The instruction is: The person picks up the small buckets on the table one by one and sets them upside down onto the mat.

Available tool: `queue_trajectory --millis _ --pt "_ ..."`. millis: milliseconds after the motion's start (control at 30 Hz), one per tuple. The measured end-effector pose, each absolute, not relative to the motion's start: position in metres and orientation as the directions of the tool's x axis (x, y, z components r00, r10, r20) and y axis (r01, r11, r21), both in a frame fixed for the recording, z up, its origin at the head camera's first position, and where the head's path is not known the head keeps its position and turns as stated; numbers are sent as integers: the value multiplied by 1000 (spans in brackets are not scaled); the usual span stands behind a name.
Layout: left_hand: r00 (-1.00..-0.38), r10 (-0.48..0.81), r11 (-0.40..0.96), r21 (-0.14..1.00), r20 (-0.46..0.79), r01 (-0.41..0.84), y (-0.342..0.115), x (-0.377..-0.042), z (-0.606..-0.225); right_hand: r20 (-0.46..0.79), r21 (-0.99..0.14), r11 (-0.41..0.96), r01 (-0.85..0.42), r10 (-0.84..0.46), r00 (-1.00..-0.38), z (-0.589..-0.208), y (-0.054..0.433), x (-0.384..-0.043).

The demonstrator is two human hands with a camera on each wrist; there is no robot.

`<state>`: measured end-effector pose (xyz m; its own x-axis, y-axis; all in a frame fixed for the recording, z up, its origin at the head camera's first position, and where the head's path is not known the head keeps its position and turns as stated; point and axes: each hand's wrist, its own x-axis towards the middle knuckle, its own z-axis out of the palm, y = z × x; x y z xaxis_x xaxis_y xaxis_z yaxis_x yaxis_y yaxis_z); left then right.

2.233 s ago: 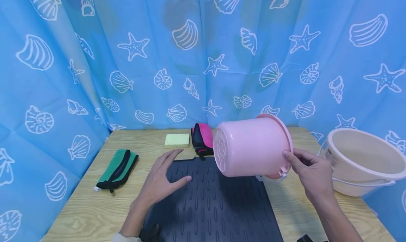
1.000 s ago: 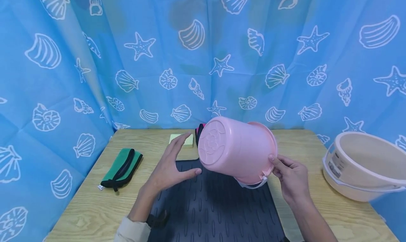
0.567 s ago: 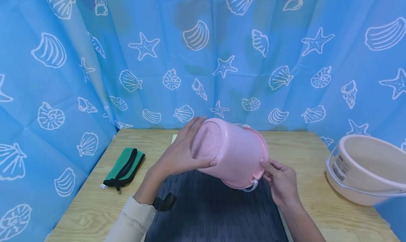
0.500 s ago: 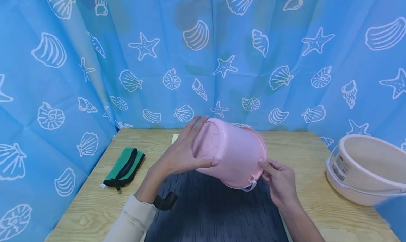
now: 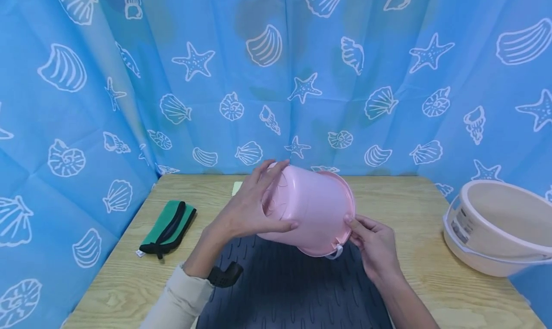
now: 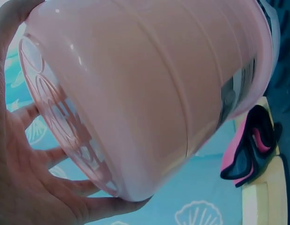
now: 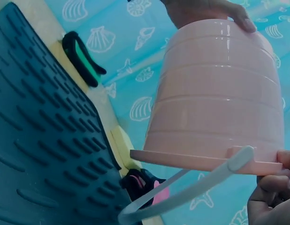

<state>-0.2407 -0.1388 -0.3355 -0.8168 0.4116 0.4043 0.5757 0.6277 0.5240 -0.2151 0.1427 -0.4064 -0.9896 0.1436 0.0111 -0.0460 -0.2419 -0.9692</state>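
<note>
A pink bucket (image 5: 321, 209) is held tilted on its side above the black ribbed mat (image 5: 297, 290), its base turned to the left. My left hand (image 5: 247, 209) spans the base, thumb on the near side and fingers at the far edge; the left wrist view shows the fingers (image 6: 51, 157) bent around the base's rim. At the open end, my right hand (image 5: 375, 247) pinches the rim between thumb and fingers. The white handle (image 7: 201, 187) hangs loose below the rim in the right wrist view. The bucket's inside is hidden.
A green-and-black pouch (image 5: 169, 228) lies on the wooden table at left. A cream bucket (image 5: 496, 233) stands at the right edge. Behind the pink bucket are a pale yellow sponge (image 5: 236, 188) and a pink-and-black pouch (image 6: 250, 147). A blue shell-patterned curtain (image 5: 276, 79) surrounds the table.
The pink bucket has moved left and turned its base more toward me. My left hand, earlier apart from it, now grips the base; the right hand keeps its pinch on the rim.
</note>
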Motion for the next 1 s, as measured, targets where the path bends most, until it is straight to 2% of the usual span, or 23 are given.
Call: queue_trajectory --millis 200,333,433,567,667,867,1000 --pt "-804 404 615 522 435 591 -151 -236 -327 35 -999 9 -35 41 -999 -402 143 -211" --pt "-802 407 610 523 437 595 -163 -231 -319 95 -985 144 -98 -23 -995 -399 149 -210" --pt "-806 403 625 513 434 589 -172 -227 -313 182 -952 237 -192 -61 -981 -399 155 -210" --pt "-818 401 647 504 412 571 -182 -222 -308 391 -826 406 -392 -89 -916 -401 161 -206" --pt "-822 405 656 499 401 566 -188 -218 -305 513 -702 515 -492 -113 -851 -402 165 -202" --pt "-826 389 674 486 407 557 -202 -211 -297 572 -523 620 -585 -253 -780 -407 169 -193" --pt "-833 377 685 484 404 545 -211 -205 -290 557 -471 646 -600 -309 -770 -411 174 -188"
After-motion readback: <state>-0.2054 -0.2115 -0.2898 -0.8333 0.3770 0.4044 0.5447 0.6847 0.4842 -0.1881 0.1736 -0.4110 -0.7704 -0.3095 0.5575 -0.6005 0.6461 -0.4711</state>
